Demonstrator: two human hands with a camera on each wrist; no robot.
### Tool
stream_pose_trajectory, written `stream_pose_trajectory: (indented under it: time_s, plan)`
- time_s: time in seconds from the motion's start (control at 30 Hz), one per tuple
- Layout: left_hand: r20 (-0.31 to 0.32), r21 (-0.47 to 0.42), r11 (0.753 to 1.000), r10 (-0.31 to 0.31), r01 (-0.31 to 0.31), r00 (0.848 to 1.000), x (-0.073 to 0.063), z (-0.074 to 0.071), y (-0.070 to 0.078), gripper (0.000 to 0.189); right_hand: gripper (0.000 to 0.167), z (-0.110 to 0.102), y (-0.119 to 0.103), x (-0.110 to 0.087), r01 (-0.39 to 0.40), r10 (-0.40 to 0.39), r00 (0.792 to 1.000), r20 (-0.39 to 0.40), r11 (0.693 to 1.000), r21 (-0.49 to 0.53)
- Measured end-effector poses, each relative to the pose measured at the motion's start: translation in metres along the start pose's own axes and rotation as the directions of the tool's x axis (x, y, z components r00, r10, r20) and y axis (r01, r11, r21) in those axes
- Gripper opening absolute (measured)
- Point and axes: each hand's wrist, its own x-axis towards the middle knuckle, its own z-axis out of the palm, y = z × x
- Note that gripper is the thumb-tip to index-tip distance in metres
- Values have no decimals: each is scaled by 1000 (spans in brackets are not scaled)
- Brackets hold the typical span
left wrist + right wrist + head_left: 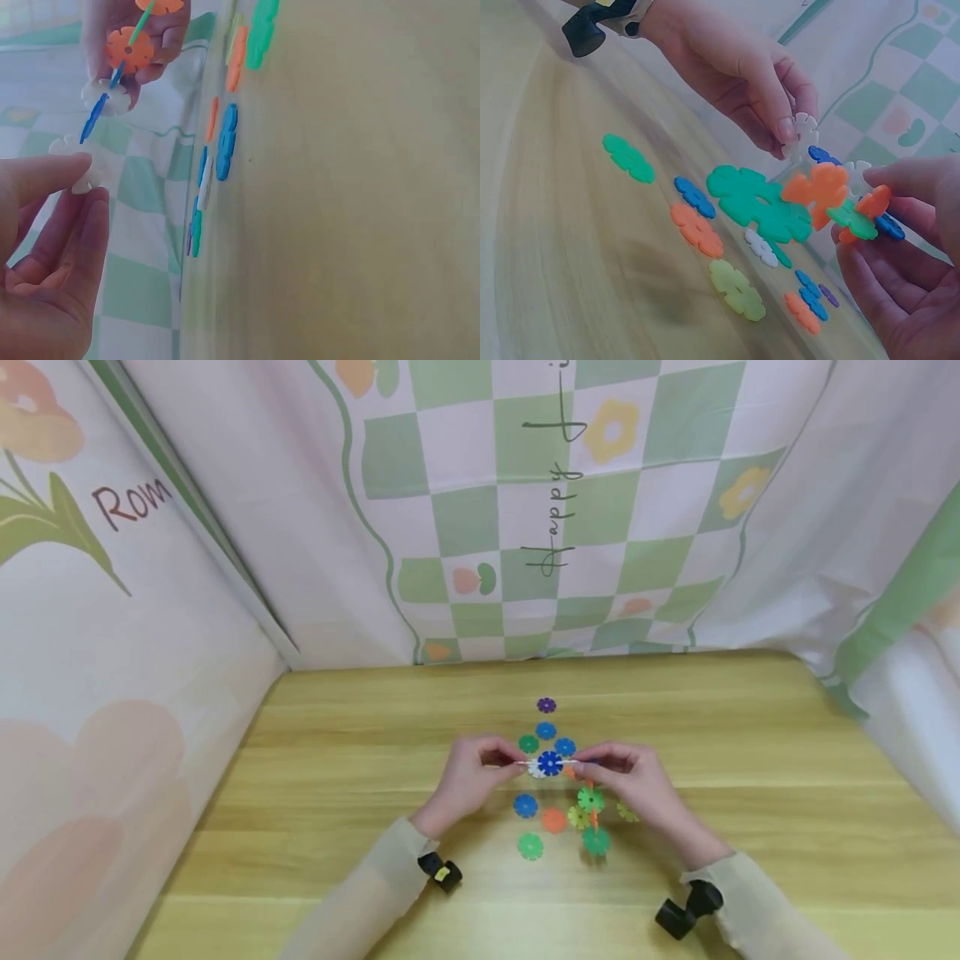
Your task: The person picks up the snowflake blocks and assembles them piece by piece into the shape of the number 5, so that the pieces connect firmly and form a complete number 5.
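Note:
My left hand (474,772) pinches a white snowflake disc (806,131) between thumb and fingers, above the wooden table. That disc meets the edge of a dark blue disc (550,764), which stands between the two hands. On the other side, my right hand (637,781) grips a second white disc (112,103) joined to the blue one. From there a chain of slotted discs hangs toward me, with an orange disc (821,191) and a large green disc (735,195) among them. Right-hand fingers hide part of the chain.
Loose discs lie on the table (360,718) beneath and beyond the hands: a purple disc (547,705) farthest off, a blue disc (526,806), an orange disc (554,820) and a light green disc (531,846) nearer. A patterned curtain (525,527) hangs behind the table.

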Motion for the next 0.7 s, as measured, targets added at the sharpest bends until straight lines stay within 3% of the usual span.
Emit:
stream_pose_trajectory:
  time_s: [0.3,0.53,0.7]
  plan:
    - [-9,-5,1000,-1,1,1000,-3,4,1,9,27,5,-1,0,-8,7,999,33,1000,20]
    - [14,-11,1000,1,-1,1000,-5,7,0,11,30,4,-1,4,3,3,989,146,999,-44]
    - [30,-16,1000,-13,13,999,-7,10,-1,10,38,5,-2,7,-41,48,985,167,998,-46]
